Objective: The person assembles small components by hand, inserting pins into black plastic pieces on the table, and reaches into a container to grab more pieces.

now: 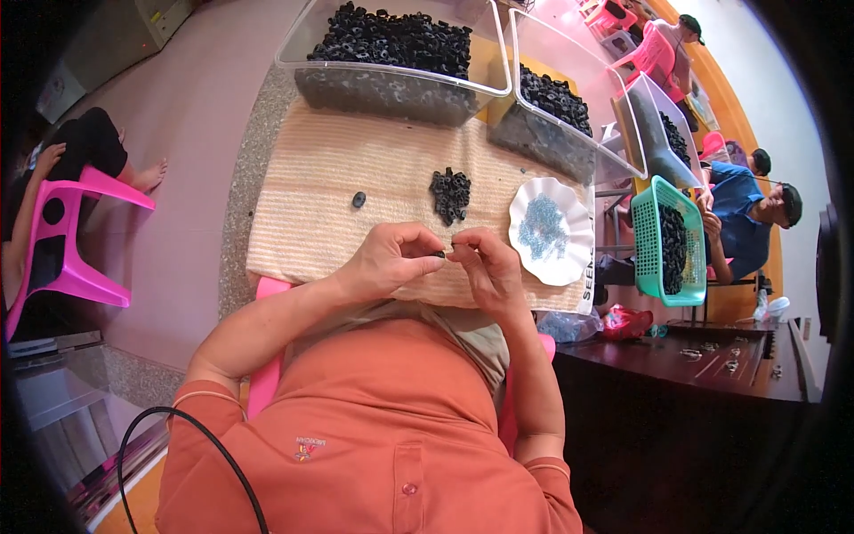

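Close together over the near part of a striped cloth (307, 178), my two hands meet in front of my body. My left hand (389, 258) is closed, pinching a small black part (439, 254) between thumb and fingers. Just to its right, my right hand (487, 269) pinches something tiny and dark, too small to name. Beyond the hands lies a loose pile of small black ring-like parts (451, 196). One dark oval piece (358, 199) rests alone to the left of the pile. Right of it, a white scalloped plate (576, 214) holds many tiny clear-blue pieces.
Two clear plastic bins (391, 69) (569, 142) full of black parts stand at the far edge. On the right are another clear bin (642, 125) and a green basket (654, 249) of black parts. A person in blue (743, 214) sits there; a pink chair (89, 240) stands left.
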A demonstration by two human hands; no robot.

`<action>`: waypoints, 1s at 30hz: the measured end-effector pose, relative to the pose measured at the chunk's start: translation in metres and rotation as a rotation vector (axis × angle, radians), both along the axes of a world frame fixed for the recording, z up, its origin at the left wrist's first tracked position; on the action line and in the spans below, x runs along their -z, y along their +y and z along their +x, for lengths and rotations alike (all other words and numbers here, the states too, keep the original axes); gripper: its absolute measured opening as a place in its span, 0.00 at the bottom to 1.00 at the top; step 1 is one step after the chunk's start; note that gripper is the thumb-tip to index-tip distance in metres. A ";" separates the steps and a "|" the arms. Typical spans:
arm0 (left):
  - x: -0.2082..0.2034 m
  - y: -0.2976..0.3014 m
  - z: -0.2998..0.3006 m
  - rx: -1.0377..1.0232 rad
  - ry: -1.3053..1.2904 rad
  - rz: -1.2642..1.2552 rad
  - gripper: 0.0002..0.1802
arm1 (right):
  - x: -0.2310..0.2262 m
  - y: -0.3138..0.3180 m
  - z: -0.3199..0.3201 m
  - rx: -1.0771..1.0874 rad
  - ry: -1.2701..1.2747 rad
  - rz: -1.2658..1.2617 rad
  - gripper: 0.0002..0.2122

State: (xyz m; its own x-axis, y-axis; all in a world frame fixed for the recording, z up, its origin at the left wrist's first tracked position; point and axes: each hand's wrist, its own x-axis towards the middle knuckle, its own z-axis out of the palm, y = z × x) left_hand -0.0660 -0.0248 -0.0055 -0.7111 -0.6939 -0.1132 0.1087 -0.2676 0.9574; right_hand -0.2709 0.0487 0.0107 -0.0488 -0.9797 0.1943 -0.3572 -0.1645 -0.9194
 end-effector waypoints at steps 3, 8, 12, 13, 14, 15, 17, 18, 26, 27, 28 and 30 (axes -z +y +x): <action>0.001 0.000 0.000 -0.012 0.058 -0.015 0.10 | 0.000 0.001 0.005 -0.020 0.090 0.009 0.06; 0.004 0.000 0.002 -0.005 0.072 -0.045 0.10 | -0.001 0.004 0.011 0.002 -0.019 0.032 0.07; -0.001 0.001 0.002 -0.012 0.064 -0.060 0.09 | 0.006 0.008 0.008 0.006 -0.171 0.118 0.07; 0.000 0.001 0.002 -0.013 0.050 -0.072 0.09 | 0.007 0.008 0.008 0.005 -0.172 0.119 0.07; 0.001 0.001 0.002 -0.013 0.035 -0.084 0.09 | 0.007 0.008 0.009 0.009 -0.166 0.114 0.07; -0.001 0.002 0.001 -0.013 0.034 -0.083 0.09 | 0.007 0.008 0.009 0.012 -0.161 0.109 0.07; -0.004 0.002 0.000 -0.016 0.055 -0.051 0.09 | 0.006 0.008 0.012 0.037 -0.161 0.118 0.06; -0.003 0.002 0.000 -0.016 0.054 -0.050 0.09 | 0.006 0.009 0.013 0.062 -0.160 0.126 0.06; -0.003 0.002 0.000 -0.026 0.008 -0.107 0.10 | 0.010 0.010 0.014 0.056 -0.186 0.070 0.05; -0.001 0.002 0.000 -0.027 0.008 -0.107 0.10 | 0.009 0.010 0.015 0.046 -0.170 0.062 0.05; 0.002 0.001 0.000 -0.034 -0.001 -0.126 0.09 | 0.007 0.010 0.016 0.045 -0.170 0.063 0.05; 0.007 0.001 0.000 -0.040 -0.009 -0.145 0.09 | 0.003 0.011 0.018 0.047 -0.165 0.082 0.05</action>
